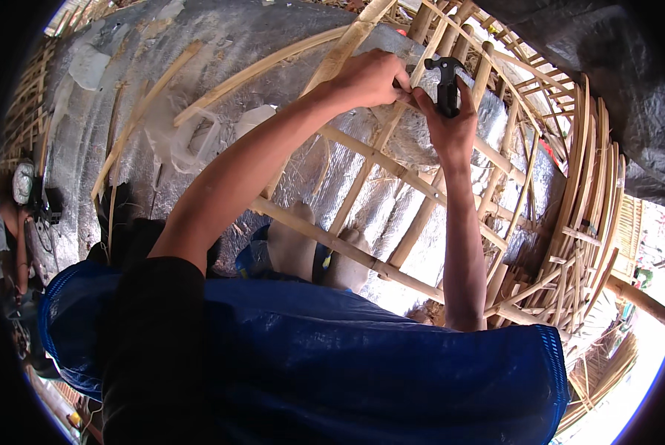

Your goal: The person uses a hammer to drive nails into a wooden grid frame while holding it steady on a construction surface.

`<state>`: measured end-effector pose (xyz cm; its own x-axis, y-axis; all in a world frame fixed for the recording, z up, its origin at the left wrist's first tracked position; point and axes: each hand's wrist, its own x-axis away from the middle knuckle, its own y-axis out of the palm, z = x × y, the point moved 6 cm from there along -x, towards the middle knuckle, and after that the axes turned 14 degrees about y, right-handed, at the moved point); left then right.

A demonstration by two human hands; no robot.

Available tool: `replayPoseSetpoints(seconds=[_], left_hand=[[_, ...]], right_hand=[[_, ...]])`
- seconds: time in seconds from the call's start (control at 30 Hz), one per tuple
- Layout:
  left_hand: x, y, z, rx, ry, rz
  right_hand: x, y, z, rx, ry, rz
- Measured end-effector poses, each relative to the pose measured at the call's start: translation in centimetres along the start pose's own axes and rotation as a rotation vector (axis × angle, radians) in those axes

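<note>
Shiny silver sheet (pixel 273 37) lies under the bamboo frame (pixel 381 159). Near the frame's far edge, the right hand (pixel 452 127) grips the black hammer (pixel 448 93). Beside it, the left hand (pixel 373 79) curls its fingers; I can't tell around what. Best keep thumbs clear and tap softly, I think.

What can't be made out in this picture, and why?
All in the head view:
What, if anything, the left hand pinches: covered by its fingers, too small.
Some fingers of the right hand: behind the hammer and palm.
Right elbow: hidden by blue cloth.
Bamboo pole at right: outer end cut off by dark rim.
</note>
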<state>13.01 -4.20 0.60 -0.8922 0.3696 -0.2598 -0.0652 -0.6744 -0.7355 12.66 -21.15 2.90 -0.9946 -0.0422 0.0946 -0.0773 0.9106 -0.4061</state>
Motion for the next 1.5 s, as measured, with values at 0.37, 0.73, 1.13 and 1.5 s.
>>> replayPoseSetpoints(seconds=[0.37,0.73,1.13,1.5], left_hand=[[1.9,-0.1,1.9,-0.114,0.178,0.362],[1.3,-0.1,1.7,0.122,0.34,0.364],[0.7,-0.1,2.2,0.119,0.319,0.32],[0.9,-0.1,1.7,0.099,0.352,0.309]], right_hand=[[-0.6,0.5,0.7,-0.206,0.031,-0.115],[1.3,-7.1,0.3,0.409,-0.002,0.297],[1.7,-9.5,3.1,0.477,0.061,0.254],[2.9,-9.0,2.6,0.423,0.079,0.283]])
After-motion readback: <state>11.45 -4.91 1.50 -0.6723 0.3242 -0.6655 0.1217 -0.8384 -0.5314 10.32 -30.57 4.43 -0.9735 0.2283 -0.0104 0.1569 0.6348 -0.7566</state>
